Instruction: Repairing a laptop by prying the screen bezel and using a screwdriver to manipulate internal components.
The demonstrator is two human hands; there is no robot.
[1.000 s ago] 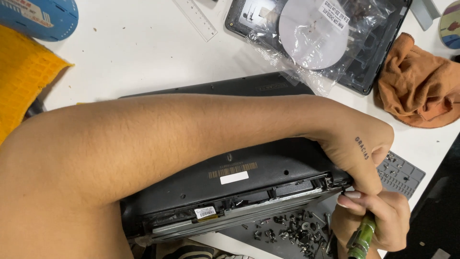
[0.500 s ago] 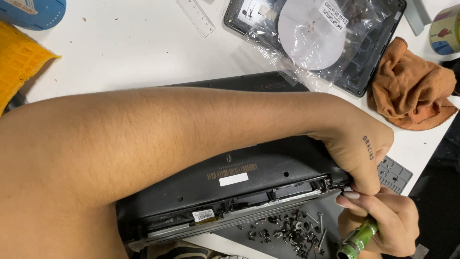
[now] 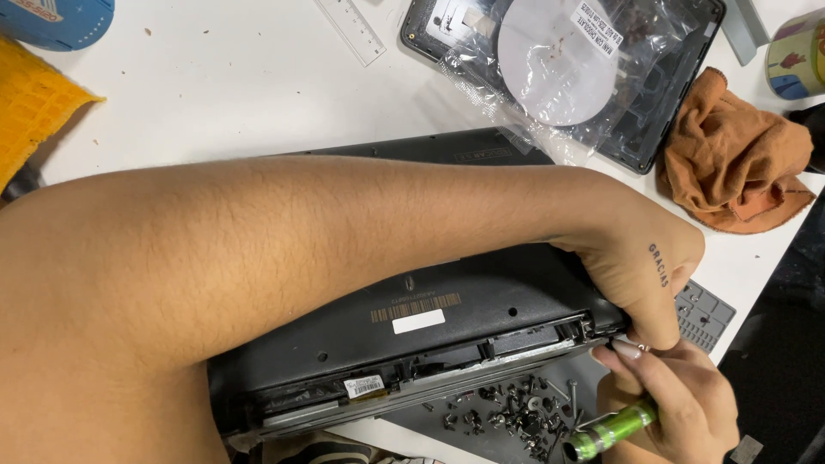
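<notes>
Black laptop [image 3: 430, 318] sits tilted up on the white table [image 3: 215, 103], left hand [image 3: 640, 266] clamped round its right corner, arm lying across it. Right hand [image 3: 679, 404] is closed on a green screwdriver [image 3: 610, 430] right at that corner, loose screws [image 3: 507, 412] scattered just below, orange cloth [image 3: 730, 163] further back

Around the black laptop [image 3: 430, 318] lie a green-handled screwdriver [image 3: 612, 430], an orange cloth [image 3: 730, 159], a yellow pad [image 3: 34, 107] and the white counter [image 3: 215, 86].

Orange cloth [image 3: 730, 159], clear ruler [image 3: 351, 30], yellow padded envelope [image 3: 34, 107], bagged white disc [image 3: 554, 60], white table [image 3: 215, 94]
</notes>
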